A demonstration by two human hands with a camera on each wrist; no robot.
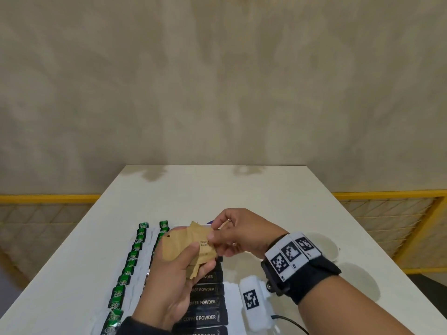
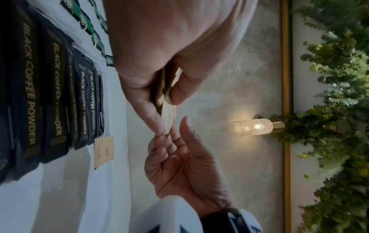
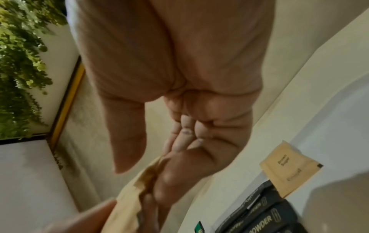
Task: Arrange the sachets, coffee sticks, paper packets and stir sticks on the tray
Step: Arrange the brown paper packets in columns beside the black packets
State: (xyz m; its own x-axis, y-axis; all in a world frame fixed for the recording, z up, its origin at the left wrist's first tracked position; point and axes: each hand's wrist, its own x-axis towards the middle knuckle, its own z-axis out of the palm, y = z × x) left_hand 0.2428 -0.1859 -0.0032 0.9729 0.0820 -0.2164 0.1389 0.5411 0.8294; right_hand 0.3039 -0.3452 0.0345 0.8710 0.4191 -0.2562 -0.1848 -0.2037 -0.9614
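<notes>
My left hand (image 1: 198, 258) grips a small stack of brown paper sugar packets (image 1: 193, 245) above the white tray (image 1: 141, 259). My right hand (image 1: 215, 228) pinches the stack's right edge between thumb and forefinger. On the tray, green sachets (image 1: 132, 256) lie in two columns on the left. Black coffee sticks (image 1: 205, 302) marked "coffee powder" form a column in the middle, partly hidden by my left hand. One brown packet (image 3: 287, 168) lies flat beyond the far end of the coffee sticks (image 3: 265, 217). No stir sticks are in view.
A white device with a black square marker (image 1: 252, 302) and a cable lies on the table right of the coffee sticks, under my right wrist. The white table (image 1: 242, 189) extends far ahead. Yellow mesh railings (image 1: 387, 213) flank it.
</notes>
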